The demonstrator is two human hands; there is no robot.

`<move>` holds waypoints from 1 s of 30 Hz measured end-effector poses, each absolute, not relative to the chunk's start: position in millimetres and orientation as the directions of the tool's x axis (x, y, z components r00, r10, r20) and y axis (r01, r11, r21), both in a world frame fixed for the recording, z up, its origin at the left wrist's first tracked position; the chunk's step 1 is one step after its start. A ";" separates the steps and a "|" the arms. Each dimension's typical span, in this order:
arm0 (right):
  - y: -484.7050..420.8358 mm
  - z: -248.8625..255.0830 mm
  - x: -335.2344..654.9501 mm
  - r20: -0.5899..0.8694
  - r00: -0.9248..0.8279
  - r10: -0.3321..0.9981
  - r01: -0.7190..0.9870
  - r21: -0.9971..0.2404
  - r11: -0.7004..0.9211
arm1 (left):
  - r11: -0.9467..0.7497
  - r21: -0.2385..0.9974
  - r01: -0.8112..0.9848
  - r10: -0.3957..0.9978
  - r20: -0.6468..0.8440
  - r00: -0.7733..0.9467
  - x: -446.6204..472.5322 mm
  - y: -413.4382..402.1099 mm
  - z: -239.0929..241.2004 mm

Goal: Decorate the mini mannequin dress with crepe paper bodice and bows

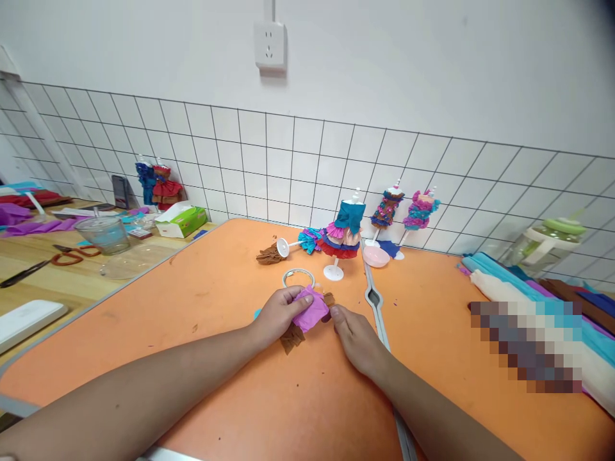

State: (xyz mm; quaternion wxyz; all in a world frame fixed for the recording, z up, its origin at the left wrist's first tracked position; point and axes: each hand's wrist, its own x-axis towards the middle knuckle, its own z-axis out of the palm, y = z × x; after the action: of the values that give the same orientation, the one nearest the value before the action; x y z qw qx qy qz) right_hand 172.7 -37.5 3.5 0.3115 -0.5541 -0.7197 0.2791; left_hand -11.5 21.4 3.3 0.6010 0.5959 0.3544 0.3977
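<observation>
My left hand (278, 315) pinches a piece of purple crepe paper (311, 315) between thumb and fingers, over the orange table. Brown crepe paper (292, 340) shows beneath that hand, and a bit of blue peeks out beside it. My right hand (356, 334) is closed, its thumb and finger pinching a small brown paper piece (328, 299) at the purple paper's right edge. Just behind my hands lies a ring-shaped roll (284, 276), partly covered by the left hand. Beyond it stands a small mannequin (350, 216) in a layered paper dress.
Another dressed mannequin (311, 239) lies beside brown paper scraps (269, 255). A pink bowl (376, 257) sits by the table seam. Crepe paper rolls (500, 296) and a lidded jug (548, 240) are on the right. Scissors (67, 257), a glass bowl (103, 232) and a tissue pack (181, 221) are left.
</observation>
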 end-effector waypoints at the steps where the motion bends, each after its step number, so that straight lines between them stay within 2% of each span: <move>1: -37.8 3.6 172.2 0.142 -0.203 0.969 0.618 -0.749 0.239 | -0.028 0.998 -0.057 0.894 0.051 0.444 -11.5 21.4 2.0; 14: -36.7 4.1 176.5 0.132 -0.195 0.972 0.652 -0.723 0.229 | -0.097 0.995 0.011 0.916 0.085 0.392 -10.9 22.6 3.6; 19: -36.7 3.5 175.3 0.113 -0.187 0.976 0.667 -0.714 0.211 | -0.141 0.989 0.050 0.893 0.106 0.437 -9.9 18.9 4.4; 30: -36.5 2.2 172.2 0.167 -0.234 0.958 0.621 -0.732 0.280 | -0.110 0.992 0.064 0.854 0.062 0.517 -8.1 13.6 1.9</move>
State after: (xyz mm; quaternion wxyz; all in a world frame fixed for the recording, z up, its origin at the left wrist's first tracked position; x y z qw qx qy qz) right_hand 172.2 -36.5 2.2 0.3103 -0.5354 -0.7373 0.2712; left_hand -8.1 13.6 1.9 0.5691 0.6591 0.3480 0.3473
